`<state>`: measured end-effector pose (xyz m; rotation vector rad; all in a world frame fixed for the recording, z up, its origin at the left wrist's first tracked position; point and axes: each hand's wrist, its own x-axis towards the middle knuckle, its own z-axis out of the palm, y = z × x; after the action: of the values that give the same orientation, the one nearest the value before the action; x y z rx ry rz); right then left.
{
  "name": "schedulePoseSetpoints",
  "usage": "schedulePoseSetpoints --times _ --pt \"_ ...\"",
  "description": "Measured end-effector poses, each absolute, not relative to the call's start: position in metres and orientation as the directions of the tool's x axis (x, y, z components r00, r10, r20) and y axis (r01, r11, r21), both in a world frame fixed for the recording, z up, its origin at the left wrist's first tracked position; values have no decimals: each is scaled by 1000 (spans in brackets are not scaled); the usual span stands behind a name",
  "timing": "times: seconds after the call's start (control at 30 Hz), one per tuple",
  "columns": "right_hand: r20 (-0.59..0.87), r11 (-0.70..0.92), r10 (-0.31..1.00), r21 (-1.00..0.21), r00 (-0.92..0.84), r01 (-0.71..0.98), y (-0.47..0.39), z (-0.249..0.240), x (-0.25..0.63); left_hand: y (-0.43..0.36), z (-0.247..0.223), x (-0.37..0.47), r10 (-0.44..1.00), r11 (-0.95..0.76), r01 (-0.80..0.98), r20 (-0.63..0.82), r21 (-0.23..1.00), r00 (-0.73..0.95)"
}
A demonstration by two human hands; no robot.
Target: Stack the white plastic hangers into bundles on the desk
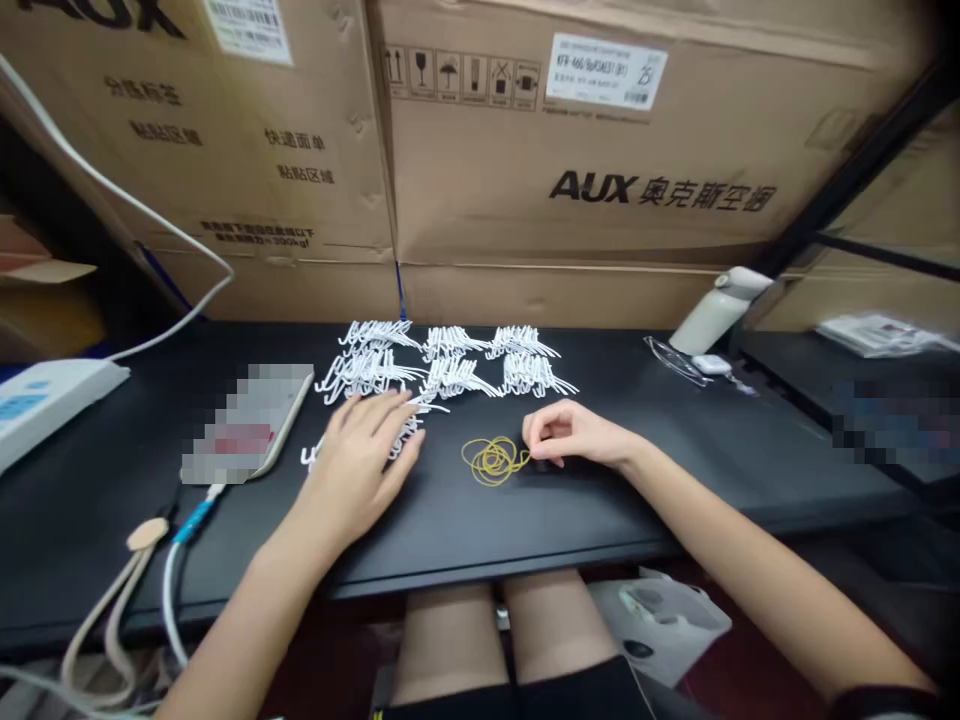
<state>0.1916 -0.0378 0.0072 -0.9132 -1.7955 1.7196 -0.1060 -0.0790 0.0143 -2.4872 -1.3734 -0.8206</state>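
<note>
Several bundles of white hook-shaped pieces [450, 376] lie in rows on the black table [465, 540]. My left hand [364, 455] rests palm down over the nearest left bundle, its fingers spread, and covers part of that bundle. A loose tangle of thin yellow bands [493, 461] lies on the table between my hands. At its right side, the thumb and index finger of my right hand [559, 434] are pinched together on an end of the yellow bands.
A phone [259, 420] with a cable lies left, near a strap [112, 610] and a white power strip [52, 395]. A bottle [716, 315], glasses [675, 362] and small white case [711, 365] are back right. Large cartons [600, 230] stand behind.
</note>
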Motion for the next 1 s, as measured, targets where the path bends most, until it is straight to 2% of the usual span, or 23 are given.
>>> schedulePoseSetpoints --times 0.07,0.17,0.3,0.43,0.57,0.63,0.8,1.0 --pt "-110 -85 792 -994 -601 69 -37 4 189 -88 16 -95 700 -615 771 565 165 437" --pt "-138 -149 822 -989 -553 25 -40 1 179 -99 15 -70 734 -652 689 493 318 467" --pt "-93 -141 850 -989 -518 -53 -49 -4 162 -101 13 -41 822 -570 609 364 552 438" --pt "-40 -114 876 -986 -480 -125 -49 -12 158 -94 16 -28 879 -458 535 270 710 394" --pt "-39 -140 827 -980 -560 -139 -42 -14 162 -83 25 -20 901 -416 561 241 716 361" --pt "-45 -165 839 -971 -542 -175 -38 -12 163 -75 30 -17 913 -376 556 195 741 358" --pt "-76 -196 919 -940 -387 -280 -34 -8 161 -56 32 -22 922 -39 382 -115 923 370" --pt "-50 -177 931 -929 -362 -326 -33 -5 163 -54 29 -36 939 66 431 -203 900 278"
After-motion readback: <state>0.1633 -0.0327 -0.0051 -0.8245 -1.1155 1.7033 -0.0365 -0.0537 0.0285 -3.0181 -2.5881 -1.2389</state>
